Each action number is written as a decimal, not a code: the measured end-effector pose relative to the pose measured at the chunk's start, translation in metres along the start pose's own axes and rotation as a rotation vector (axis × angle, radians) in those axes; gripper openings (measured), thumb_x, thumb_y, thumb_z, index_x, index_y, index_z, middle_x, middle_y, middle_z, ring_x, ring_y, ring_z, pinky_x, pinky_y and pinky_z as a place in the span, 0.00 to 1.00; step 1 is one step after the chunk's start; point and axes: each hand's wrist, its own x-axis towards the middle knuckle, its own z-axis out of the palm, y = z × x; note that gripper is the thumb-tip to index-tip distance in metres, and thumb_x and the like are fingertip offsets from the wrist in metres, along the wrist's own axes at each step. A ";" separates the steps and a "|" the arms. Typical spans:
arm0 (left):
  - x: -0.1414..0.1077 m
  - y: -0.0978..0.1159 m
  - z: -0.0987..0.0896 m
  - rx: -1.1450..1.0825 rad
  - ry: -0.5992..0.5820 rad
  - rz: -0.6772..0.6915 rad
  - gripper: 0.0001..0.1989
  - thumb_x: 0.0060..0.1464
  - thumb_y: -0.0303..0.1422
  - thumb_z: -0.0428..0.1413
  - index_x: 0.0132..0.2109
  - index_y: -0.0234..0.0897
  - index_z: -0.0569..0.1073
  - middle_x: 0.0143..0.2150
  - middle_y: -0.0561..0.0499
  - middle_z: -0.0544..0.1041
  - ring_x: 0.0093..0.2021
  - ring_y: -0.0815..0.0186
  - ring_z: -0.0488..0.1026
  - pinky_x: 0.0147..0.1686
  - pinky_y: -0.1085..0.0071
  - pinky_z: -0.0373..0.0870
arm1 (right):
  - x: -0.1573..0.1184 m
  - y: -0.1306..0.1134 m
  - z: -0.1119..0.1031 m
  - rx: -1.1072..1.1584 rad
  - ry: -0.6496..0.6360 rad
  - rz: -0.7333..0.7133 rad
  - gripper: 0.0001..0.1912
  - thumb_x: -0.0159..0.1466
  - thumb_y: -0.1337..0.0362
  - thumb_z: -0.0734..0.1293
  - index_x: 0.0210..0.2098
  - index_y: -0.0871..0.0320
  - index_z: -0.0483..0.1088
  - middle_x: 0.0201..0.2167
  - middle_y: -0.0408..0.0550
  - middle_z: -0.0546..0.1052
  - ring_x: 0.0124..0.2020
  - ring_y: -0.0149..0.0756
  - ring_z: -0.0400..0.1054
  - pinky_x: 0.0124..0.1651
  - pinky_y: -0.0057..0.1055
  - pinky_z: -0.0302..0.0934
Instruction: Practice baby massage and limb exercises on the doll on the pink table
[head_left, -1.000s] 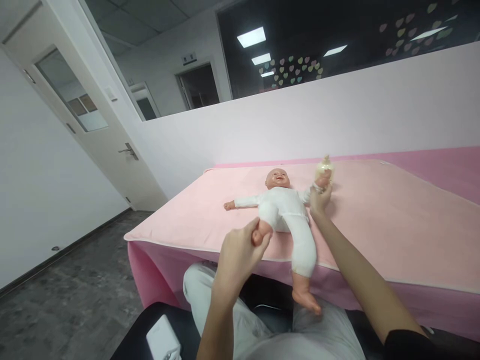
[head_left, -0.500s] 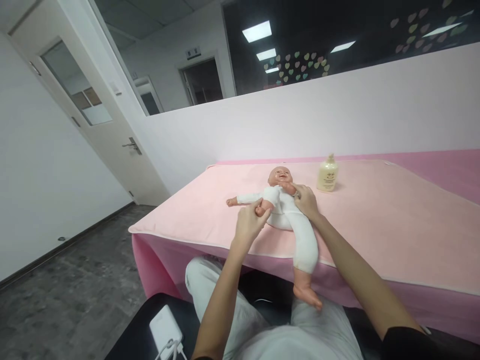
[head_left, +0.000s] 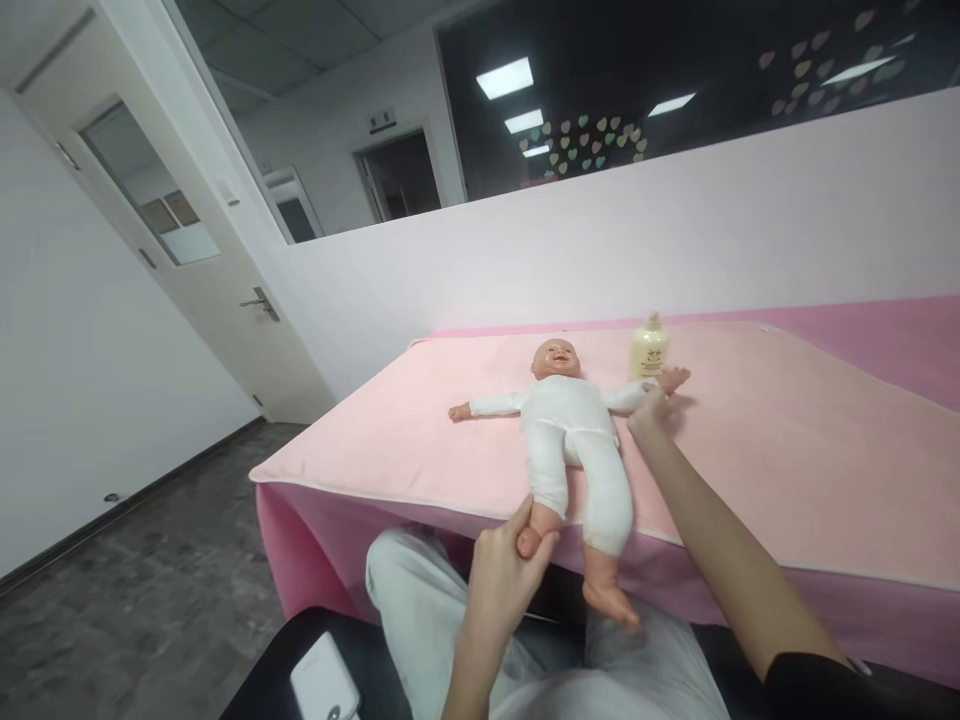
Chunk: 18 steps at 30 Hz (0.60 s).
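Note:
A baby doll in a white body suit lies on its back on the pink cloth, head toward the wall, its legs reaching over the near edge. My left hand is closed around the foot of the doll's leg at the left of the view, which is stretched straight. The doll's arm on the right is spread out sideways, and my right hand grips it near the wrist, with the doll's hand showing beyond. The other doll leg hangs free over the edge.
A pale yellow pump bottle stands just behind the doll's outstretched hand. The pink cloth covers the table up to the white wall. At lower left, a white power bank rests on a black seat. A door is at far left.
My left hand has drawn the doll's bent leg down and straight toward me. My right hand has swung the doll's arm from its chest outward to the right.

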 end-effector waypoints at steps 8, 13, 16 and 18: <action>0.111 0.024 -0.003 0.134 0.062 0.112 0.21 0.57 0.43 0.52 0.51 0.36 0.75 0.37 0.44 0.80 0.36 0.59 0.78 0.34 0.72 0.68 | -0.048 -0.011 0.001 -0.290 -0.677 -0.631 0.18 0.48 0.71 0.63 0.39 0.59 0.76 0.39 0.48 0.78 0.41 0.36 0.67 0.52 0.35 0.60; 0.098 0.022 -0.002 0.221 0.078 0.153 0.20 0.57 0.42 0.52 0.53 0.40 0.73 0.35 0.46 0.81 0.38 0.58 0.78 0.34 0.72 0.66 | -0.042 -0.012 0.004 -0.103 -0.545 -0.447 0.16 0.49 0.68 0.64 0.38 0.61 0.74 0.38 0.49 0.77 0.38 0.35 0.67 0.47 0.33 0.62; 0.049 0.018 -0.008 0.219 0.128 0.117 0.22 0.57 0.45 0.52 0.55 0.41 0.72 0.34 0.47 0.81 0.34 0.60 0.78 0.31 0.73 0.65 | -0.022 -0.009 0.004 -0.002 -0.203 -0.219 0.13 0.49 0.67 0.63 0.35 0.60 0.70 0.34 0.46 0.74 0.33 0.32 0.67 0.39 0.30 0.64; 0.017 0.009 0.002 0.211 0.148 0.065 0.24 0.57 0.45 0.52 0.56 0.39 0.72 0.35 0.46 0.81 0.33 0.61 0.79 0.30 0.73 0.66 | -0.008 -0.003 0.000 -0.032 -0.072 -0.084 0.13 0.50 0.66 0.62 0.36 0.59 0.68 0.32 0.45 0.72 0.32 0.34 0.67 0.35 0.31 0.65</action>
